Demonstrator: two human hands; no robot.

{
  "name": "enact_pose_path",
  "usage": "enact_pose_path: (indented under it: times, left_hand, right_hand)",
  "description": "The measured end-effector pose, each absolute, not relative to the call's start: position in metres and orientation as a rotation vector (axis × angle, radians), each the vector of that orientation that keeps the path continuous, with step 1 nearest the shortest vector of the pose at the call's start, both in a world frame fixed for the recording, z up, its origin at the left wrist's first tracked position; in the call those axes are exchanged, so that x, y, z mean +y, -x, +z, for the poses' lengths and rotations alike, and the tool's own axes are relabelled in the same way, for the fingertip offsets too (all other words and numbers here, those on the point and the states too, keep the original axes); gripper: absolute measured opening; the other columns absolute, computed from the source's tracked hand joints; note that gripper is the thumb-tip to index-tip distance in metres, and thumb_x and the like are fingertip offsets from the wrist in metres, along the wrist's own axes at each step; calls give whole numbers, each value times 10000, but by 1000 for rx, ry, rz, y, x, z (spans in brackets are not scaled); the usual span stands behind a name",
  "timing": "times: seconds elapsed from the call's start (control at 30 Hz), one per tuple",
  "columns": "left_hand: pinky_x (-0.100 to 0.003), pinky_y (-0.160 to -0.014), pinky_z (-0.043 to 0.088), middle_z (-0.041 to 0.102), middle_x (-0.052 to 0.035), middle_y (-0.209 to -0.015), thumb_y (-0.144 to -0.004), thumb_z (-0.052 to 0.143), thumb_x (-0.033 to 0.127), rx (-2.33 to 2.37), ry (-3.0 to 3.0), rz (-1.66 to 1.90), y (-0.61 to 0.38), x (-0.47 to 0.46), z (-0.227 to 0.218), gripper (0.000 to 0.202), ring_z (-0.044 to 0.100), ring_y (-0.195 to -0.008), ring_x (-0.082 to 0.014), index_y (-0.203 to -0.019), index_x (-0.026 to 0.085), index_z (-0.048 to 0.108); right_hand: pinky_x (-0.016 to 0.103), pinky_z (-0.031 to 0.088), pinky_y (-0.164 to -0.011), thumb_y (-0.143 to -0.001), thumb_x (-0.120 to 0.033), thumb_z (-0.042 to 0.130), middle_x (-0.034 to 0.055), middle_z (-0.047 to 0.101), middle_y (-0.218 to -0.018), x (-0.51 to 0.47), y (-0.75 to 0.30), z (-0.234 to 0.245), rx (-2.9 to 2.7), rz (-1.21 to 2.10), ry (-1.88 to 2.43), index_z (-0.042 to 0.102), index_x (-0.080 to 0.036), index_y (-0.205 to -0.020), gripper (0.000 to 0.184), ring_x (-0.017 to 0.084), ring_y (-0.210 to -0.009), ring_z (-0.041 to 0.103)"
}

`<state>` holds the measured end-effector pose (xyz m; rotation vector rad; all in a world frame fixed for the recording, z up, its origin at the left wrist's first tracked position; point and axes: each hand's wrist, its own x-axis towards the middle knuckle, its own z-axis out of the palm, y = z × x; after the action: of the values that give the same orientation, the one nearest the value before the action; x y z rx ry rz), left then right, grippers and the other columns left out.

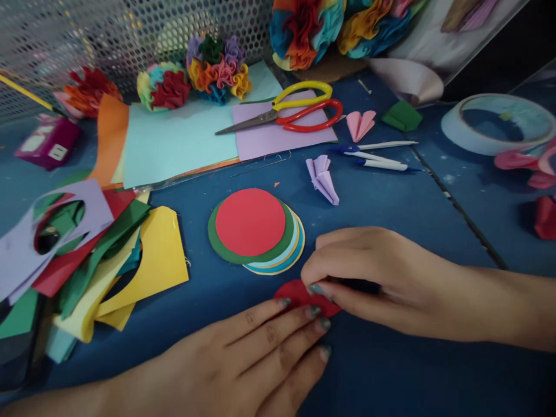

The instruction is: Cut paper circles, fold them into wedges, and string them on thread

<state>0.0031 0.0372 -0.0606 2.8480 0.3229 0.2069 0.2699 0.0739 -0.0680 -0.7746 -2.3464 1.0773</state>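
Observation:
A red piece of paper lies on the blue table, mostly covered by my hands. My left hand is stretched out flat, its fingertips resting on the paper's near side. At the paper's upper right edge, my right hand is closed, with thumb and forefinger pinching the red paper. Just beyond, a stack of paper circles has a red circle on top of a green circle, with light blue, orange and blue rims showing beneath. A folded lilac paper piece sits above my right hand.
Paper offcuts are heaped at the left. Scissors lie on coloured sheets. A compass, a folded pink piece and a tape roll are at the right. Paper flower balls line the perforated metal panel.

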Motion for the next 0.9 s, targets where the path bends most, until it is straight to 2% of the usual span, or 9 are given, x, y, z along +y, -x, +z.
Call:
enact_pose_path:
  times: [0.13,0.33,0.47,0.6,0.7,0.77,0.9]
  left_hand:
    - [-461,-1132,538,705,-28,-1389,-1036,538,354,550,-2769,188,-2,34,-57,423,631,-1340,-250,-1455,325,582]
    - [-495,-1059,580,765,-55,-1234,-1027,513,455,646,-2785,226,-3,16,-67,439,700,-1199,-280,-1433,321,613]
    - [-487,-1034,594,786,-47,-1131,-1033,501,434,632,-2864,363,11,3,-71,396,726,-1118,-269,-1376,314,660]
    - [-455,-1058,566,789,-43,-1020,-1079,421,326,493,-2962,661,15,10,-65,381,728,-1034,-223,-1288,207,716]
    - [-409,-1038,545,784,-42,-1024,-1068,463,258,425,-3048,616,5,26,-56,342,701,-956,-197,-1252,149,729]
    - [-360,-1016,537,782,-36,-1050,-1066,493,248,410,-3075,489,-2,35,-52,303,681,-970,-188,-1198,142,744]
    - [-367,-1011,516,752,-46,-1087,-1058,544,291,458,-3075,358,-9,38,-51,290,648,-1016,-211,-1243,151,717]
  right_hand:
    - [234,377,-644,-1028,-145,486,-3,618,-759,74,-271,-69,-2359,1064,761,636,-184,-914,192,120,-680,518]
    - [227,378,-644,-1005,-140,490,0,628,-767,73,-272,-69,-2348,1070,763,640,-173,-896,188,113,-683,529]
    - [222,378,-643,-997,-144,502,-4,635,-768,72,-272,-70,-2344,1059,762,631,-179,-885,175,111,-686,540]
    - [212,382,-645,-984,-128,508,-8,632,-775,73,-272,-70,-2332,1049,746,636,-178,-895,163,105,-691,545]
    - [222,374,-634,-981,-132,509,-4,643,-786,73,-272,-70,-2334,1045,762,639,-184,-904,160,111,-695,555]
    - [230,367,-622,-981,-141,511,-3,647,-783,72,-271,-70,-2342,1041,775,638,-187,-898,158,115,-688,556]
    - [224,395,-633,-1025,-191,485,-1,646,-779,72,-272,-68,-2308,1076,760,635,-179,-898,197,107,-676,559]
